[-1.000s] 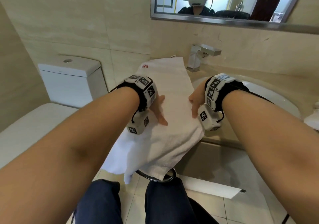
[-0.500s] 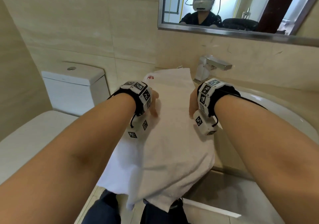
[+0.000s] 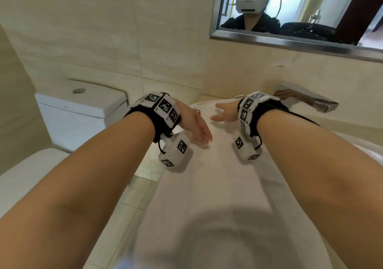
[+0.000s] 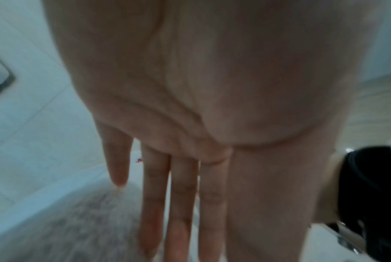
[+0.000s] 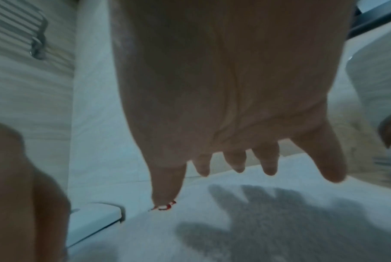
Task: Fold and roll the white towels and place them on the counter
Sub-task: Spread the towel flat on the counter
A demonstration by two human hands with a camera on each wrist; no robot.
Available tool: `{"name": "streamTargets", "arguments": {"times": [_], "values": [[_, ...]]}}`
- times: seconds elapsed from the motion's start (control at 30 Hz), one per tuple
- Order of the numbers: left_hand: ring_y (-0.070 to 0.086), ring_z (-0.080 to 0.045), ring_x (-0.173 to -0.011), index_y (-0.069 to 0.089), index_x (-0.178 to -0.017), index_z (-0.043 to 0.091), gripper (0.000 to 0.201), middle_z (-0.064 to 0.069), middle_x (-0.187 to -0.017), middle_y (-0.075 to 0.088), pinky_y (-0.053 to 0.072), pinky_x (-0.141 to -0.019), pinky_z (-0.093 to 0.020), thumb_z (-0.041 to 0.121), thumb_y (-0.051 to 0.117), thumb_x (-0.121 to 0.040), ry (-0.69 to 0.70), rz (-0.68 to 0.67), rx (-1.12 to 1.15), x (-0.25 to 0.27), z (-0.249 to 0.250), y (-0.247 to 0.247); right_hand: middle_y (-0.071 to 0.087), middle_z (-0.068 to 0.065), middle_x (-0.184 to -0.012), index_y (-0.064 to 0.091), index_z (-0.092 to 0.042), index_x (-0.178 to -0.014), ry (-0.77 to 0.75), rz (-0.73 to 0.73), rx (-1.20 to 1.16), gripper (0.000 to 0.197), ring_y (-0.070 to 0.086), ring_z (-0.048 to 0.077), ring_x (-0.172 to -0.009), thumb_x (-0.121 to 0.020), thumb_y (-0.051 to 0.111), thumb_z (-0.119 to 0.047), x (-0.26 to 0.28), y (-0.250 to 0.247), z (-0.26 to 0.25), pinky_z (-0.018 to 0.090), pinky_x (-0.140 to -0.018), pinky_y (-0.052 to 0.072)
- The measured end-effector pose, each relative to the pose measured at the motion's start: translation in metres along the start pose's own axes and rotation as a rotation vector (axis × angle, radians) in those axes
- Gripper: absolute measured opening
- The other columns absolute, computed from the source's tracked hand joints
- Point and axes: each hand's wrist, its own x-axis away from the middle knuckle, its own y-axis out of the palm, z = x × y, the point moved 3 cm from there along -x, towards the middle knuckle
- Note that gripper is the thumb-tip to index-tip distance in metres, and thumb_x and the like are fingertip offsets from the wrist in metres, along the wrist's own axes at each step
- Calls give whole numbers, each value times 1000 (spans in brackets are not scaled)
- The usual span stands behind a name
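A white towel (image 3: 219,185) lies stretched along the table (image 3: 207,98), its near end hanging blurred over the front edge and its far end, with a small red logo (image 5: 165,207), close to the back wall. Both hands hover palm-down over the far end. The left hand (image 3: 192,123) has straight, close-set fingers (image 4: 181,203) holding nothing; whether they touch the cloth is hard to tell. The right hand (image 3: 224,112) is spread wide, empty, casting a shadow (image 5: 279,221) on the towel. A chrome faucet (image 3: 304,99) stands just right of it, a toilet cistern (image 3: 83,111) off to the left.
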Motion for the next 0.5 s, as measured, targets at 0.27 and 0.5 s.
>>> {"name": "streamTargets", "arguments": {"times": [0.27, 0.5], "values": [[41, -20, -131, 34, -142, 32, 56, 0, -148, 36, 44, -102, -34, 25, 58, -91, -116, 333, 349, -61, -55, -23, 41, 19, -144, 31, -4, -144, 56, -2, -49, 83, 41, 35, -129, -88, 43, -64, -50, 24, 7, 41, -101, 33], [30, -20, -140, 21, -149, 33, 59, 1, -154, 27, 41, -106, -39, 25, 47, -97, -133, 273, 553, -97, -50, -41, 4, 19, -157, -2, 3, -147, 167, 60, -227, 83, 9, 27, -145, -97, 37, -49, -57, 31, 1, 27, -111, 12]]}}
